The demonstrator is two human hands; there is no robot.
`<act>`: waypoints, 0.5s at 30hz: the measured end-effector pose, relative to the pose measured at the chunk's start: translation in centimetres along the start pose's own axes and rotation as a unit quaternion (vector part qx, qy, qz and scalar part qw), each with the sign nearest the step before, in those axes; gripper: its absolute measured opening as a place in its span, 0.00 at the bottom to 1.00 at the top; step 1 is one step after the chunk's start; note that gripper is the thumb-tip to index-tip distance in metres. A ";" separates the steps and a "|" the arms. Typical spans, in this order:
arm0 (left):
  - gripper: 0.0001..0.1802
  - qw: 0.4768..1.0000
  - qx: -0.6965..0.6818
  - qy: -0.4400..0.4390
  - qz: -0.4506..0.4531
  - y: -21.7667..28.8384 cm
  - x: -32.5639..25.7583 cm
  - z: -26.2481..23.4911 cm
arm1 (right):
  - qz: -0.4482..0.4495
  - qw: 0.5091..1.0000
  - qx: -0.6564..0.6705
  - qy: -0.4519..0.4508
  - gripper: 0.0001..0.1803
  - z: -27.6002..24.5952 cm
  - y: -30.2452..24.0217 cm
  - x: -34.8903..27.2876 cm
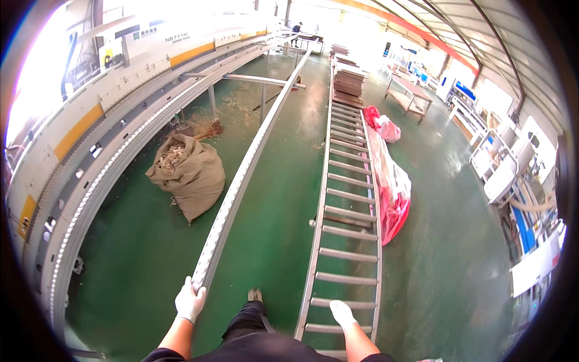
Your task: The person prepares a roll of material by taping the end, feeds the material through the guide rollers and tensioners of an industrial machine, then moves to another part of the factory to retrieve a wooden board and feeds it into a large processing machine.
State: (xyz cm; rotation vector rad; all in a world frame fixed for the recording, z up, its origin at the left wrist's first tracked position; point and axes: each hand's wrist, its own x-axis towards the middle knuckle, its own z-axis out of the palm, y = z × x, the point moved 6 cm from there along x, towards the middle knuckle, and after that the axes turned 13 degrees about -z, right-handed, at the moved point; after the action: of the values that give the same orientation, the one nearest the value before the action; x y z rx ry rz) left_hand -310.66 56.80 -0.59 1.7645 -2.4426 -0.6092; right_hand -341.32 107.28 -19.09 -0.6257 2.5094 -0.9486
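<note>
My left hand (190, 300), in a white glove, is closed on the near end of a long metal rail (241, 175) set with a row of small rollers. My right hand (342, 314), also gloved in white, is over the near part of a long, ladder-like roller conveyor (348, 279). Its fingers look extended, with nothing seen in them; whether it touches the conveyor I cannot tell. Farther along the conveyor lie stacks of brown panels (348, 84).
A long edge-processing machine (151, 51) runs along the left. A tan sack of scraps (192, 172) sits on the green floor beside the rail. Red and white plastic sheeting (391, 181) lies right of the conveyor. A worktable (410, 95) stands farther right; a person (296, 30) is far off.
</note>
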 end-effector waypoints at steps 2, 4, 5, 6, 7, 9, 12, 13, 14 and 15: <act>0.40 0.999 -0.010 0.025 0.020 4.4 4.5 1.9 | -0.030 0.997 0.047 0.060 0.17 -4.3 -1.1 10.6; 0.40 1.000 -0.002 0.011 0.015 10.1 8.8 3.2 | 0.009 0.989 0.115 0.092 0.15 -5.5 -0.6 18.2; 0.40 1.000 -0.003 0.010 0.018 13.6 11.5 3.4 | 0.033 0.984 0.138 0.107 0.16 -6.0 -0.3 22.0; 0.40 1.000 -0.013 -0.010 0.025 18.2 14.3 5.0 | 0.017 0.999 0.027 0.033 0.17 -7.4 2.4 25.7; 0.40 0.998 -0.040 -0.044 0.034 23.4 16.8 5.6 | 0.010 0.995 -0.088 -0.041 0.18 -9.0 6.0 27.5; 0.41 0.998 -0.042 -0.037 0.026 27.4 23.5 6.4 | -0.035 0.990 -0.070 -0.121 0.20 -4.6 2.2 31.5; 0.42 0.998 -0.029 -0.050 0.035 35.7 33.3 8.8 | -0.006 0.984 -0.025 -0.175 0.23 -3.4 1.0 34.4; 0.42 0.998 -0.018 -0.054 0.038 38.4 36.6 9.1 | 0.054 0.986 0.002 -0.156 0.23 -3.2 1.6 35.2; 0.43 0.998 -0.007 -0.052 0.040 41.3 39.8 10.1 | 0.105 0.985 0.013 -0.138 0.21 -2.7 3.5 36.0; 0.43 0.992 -0.047 -0.095 0.074 49.0 42.0 13.4 | 0.168 0.984 0.064 -0.016 0.20 -5.7 14.5 34.1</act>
State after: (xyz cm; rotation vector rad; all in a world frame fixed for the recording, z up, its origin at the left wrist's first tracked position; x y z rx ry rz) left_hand -372.65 34.57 -2.91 1.5396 -2.5895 -0.8976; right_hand -376.24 101.97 -31.75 -0.1678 2.3996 -0.9510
